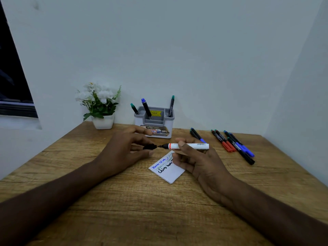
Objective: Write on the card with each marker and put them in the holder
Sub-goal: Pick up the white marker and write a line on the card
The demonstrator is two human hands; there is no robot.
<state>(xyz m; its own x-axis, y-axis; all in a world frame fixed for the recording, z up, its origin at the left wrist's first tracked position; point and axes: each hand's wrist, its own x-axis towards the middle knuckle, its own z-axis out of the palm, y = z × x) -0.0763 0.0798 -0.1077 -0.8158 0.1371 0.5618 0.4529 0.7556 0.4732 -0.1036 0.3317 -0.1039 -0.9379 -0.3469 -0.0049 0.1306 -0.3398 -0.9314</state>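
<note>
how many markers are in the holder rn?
3 in the holder: green-capped marker at its left end, blue-capped marker in the middle, green-capped pen at its right end. Shorter ones could be hidden inside.

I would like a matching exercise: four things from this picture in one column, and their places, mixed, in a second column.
Things:
1. white marker
2. black cap
3. card
4. flower pot

Places:
A. lying on the table under the hands
B. in the left hand
C. at the wall, left of the holder
D. in the right hand

Pairs: 1-D, 2-B, 3-A, 4-C
</note>
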